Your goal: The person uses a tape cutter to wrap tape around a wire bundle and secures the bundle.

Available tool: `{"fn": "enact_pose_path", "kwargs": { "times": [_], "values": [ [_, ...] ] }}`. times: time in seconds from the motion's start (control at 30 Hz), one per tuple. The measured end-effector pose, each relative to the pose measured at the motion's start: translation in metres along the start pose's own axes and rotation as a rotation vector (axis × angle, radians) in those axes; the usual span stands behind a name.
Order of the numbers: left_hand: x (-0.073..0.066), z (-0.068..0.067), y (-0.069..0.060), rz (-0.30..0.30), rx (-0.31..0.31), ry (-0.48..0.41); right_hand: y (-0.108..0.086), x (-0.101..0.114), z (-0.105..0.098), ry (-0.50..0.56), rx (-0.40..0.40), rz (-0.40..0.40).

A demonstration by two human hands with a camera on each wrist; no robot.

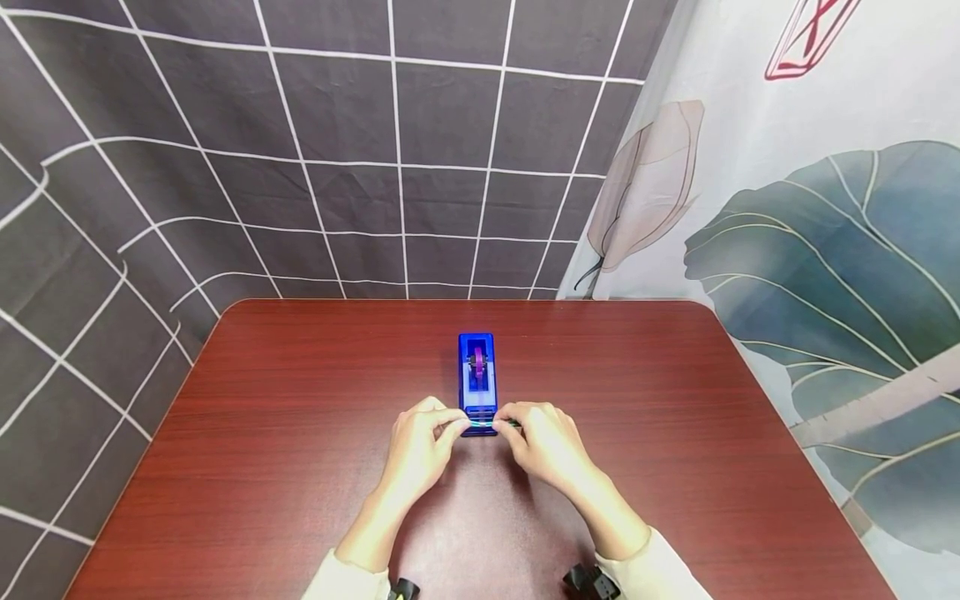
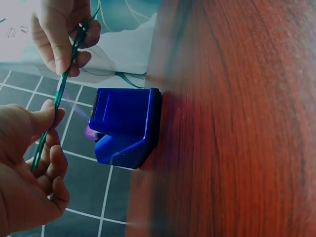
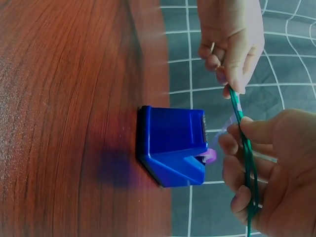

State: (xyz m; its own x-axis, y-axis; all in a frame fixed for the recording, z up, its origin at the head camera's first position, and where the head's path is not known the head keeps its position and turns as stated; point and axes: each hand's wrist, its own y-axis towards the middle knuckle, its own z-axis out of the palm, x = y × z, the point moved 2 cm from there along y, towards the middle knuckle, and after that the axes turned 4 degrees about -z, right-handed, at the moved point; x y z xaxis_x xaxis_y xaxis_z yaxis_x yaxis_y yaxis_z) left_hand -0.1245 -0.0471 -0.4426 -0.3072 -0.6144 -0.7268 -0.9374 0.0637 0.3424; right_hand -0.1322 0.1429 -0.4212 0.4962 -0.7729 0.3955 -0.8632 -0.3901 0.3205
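Observation:
A blue tape dispenser (image 1: 462,392) stands on the table, its cutting edge toward me and a purple-cored roll (image 1: 478,362) inside. Just above that near end, my left hand (image 1: 420,446) and right hand (image 1: 551,442) pinch a thin bundle of green cord (image 2: 60,91) between thumbs and fingers, holding it crosswise. Only a short stretch of cord shows between the two hands. A translucent strip of tape (image 3: 226,127) runs from the dispenser to the cord, and a pale patch of it lies against the cord. In the right wrist view, loops of cord hang along my right palm.
The reddish-brown wooden table (image 1: 300,375) reaches back to a grey curtain (image 1: 330,108) with white grid lines. At the right hangs a white curtain (image 1: 720,125) with leaf prints. Dark wrist devices (image 1: 592,582) sit by the sleeves.

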Motion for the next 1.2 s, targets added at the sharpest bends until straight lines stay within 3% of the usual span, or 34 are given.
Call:
{"fn": "enact_pose_path", "kwargs": {
  "times": [0.23,0.8,1.2],
  "values": [
    [0.0004,-0.0007,0.0001,-0.01,-0.009,0.02,0.0025,-0.0012,-0.0004,0.034,0.057,0.024],
    [0.0023,-0.0014,0.0021,-0.077,0.021,0.065,0.0,-0.0025,0.0015,0.035,0.004,-0.004],
    [0.0034,-0.001,0.0015,-0.087,0.019,0.053,0.0009,-0.0021,0.0006,0.022,0.063,0.014]
  ]
}}
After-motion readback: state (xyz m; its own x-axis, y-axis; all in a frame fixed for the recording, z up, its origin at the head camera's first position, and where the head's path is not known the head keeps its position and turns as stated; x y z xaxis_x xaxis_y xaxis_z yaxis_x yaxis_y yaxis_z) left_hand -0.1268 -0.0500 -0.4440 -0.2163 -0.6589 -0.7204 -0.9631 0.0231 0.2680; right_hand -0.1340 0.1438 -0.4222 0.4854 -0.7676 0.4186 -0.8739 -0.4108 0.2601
